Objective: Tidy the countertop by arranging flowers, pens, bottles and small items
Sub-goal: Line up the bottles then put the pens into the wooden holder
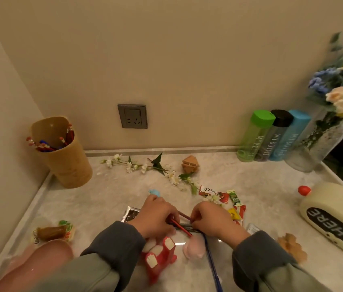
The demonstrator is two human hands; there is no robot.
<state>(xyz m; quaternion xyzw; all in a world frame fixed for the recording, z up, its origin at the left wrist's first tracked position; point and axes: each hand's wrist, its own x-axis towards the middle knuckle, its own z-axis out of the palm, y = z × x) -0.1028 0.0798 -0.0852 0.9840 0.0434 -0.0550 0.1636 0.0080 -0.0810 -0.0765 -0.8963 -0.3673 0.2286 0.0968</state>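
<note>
My left hand and my right hand meet at the front middle of the marble countertop, both curled round a bundle of pens with red, dark and blue shafts. A blue-topped pen sticks out past my left fingers. A tan pen holder with several red and blue pens stands in the back left corner. A loose sprig of white flowers lies near the back wall. Three bottles, green, black and blue, stand at the back right beside a glass vase of flowers.
Snack wrappers lie right of my hands, a dark sachet left of them. A wooden puzzle, a wrapped sweet, a pink bottle, red and pink toppers and a cream box surround them.
</note>
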